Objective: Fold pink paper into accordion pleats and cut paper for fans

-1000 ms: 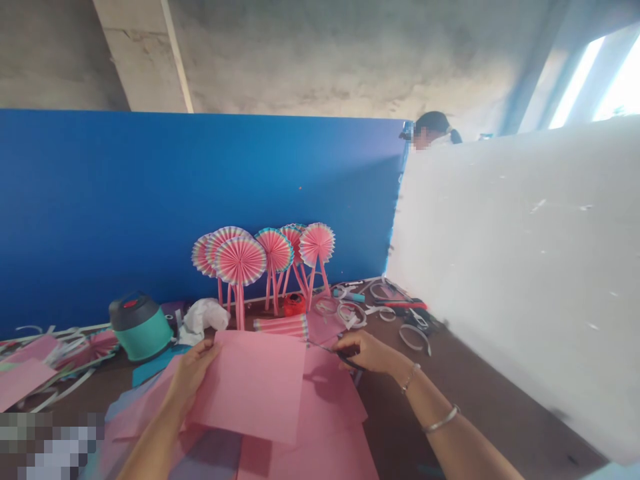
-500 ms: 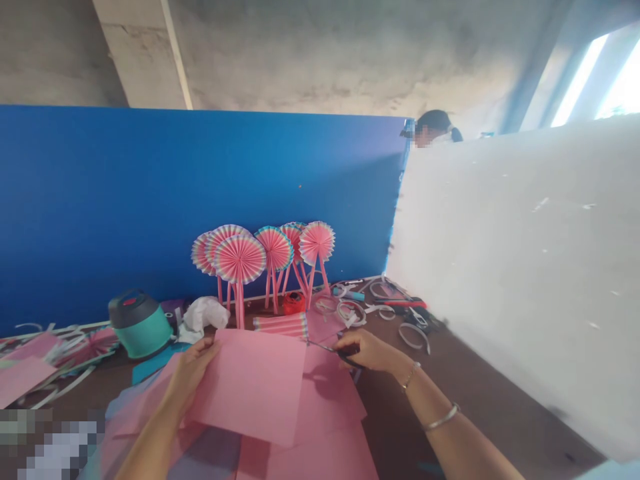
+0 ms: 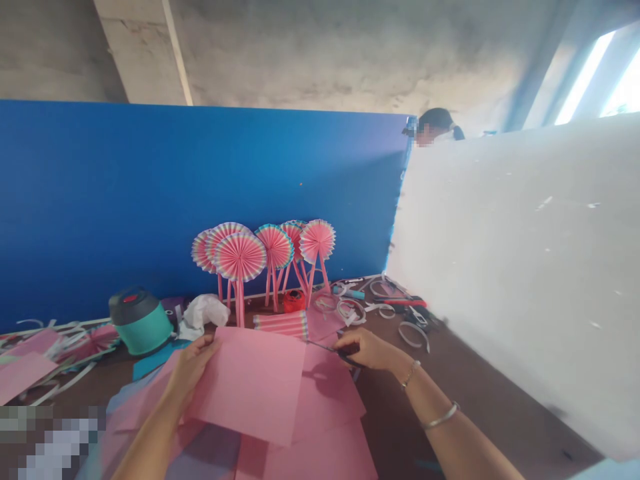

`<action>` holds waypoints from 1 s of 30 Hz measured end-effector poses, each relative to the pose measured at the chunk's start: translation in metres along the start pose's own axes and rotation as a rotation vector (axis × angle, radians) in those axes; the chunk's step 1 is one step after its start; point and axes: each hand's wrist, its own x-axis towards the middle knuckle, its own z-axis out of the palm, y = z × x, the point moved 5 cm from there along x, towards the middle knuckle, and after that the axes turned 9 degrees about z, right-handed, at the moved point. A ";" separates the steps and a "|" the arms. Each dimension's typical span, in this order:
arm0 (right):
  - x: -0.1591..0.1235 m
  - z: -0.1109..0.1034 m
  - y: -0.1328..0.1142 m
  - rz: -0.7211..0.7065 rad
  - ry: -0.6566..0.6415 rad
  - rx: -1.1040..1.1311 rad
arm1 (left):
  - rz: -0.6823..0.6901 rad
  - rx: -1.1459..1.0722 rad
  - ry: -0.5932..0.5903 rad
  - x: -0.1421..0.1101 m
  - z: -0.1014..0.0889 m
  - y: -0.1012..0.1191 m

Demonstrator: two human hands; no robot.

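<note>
On the brown tabletop (image 3: 450, 407), loose paper sheets (image 3: 325, 400) lie piled. One pink sheet (image 3: 247, 387), light, thin and floppy, is raised just above them and is best held by its edges. The left hand (image 3: 193, 373) pinches its edge, while the right hand (image 3: 365, 350) clenches scissors (image 3: 327, 347), blades at the sheet's right side.

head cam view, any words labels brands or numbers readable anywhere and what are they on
No readable text anywhere: none shows on the pink paper sheet or the paper fans; the red mark on the lid of the green flask is too small and blurred to read.
</note>
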 end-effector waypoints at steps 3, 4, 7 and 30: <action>0.000 -0.001 0.000 0.006 0.007 -0.002 | -0.014 0.004 0.013 0.000 -0.001 -0.002; -0.001 -0.001 -0.001 0.009 0.011 -0.004 | -0.016 0.009 0.018 0.000 -0.001 -0.001; -0.001 -0.001 -0.002 0.019 0.010 0.002 | -0.015 0.019 0.023 -0.002 0.000 0.002; -0.003 -0.002 -0.001 0.057 -0.013 0.044 | -0.056 0.009 0.028 -0.005 0.001 0.006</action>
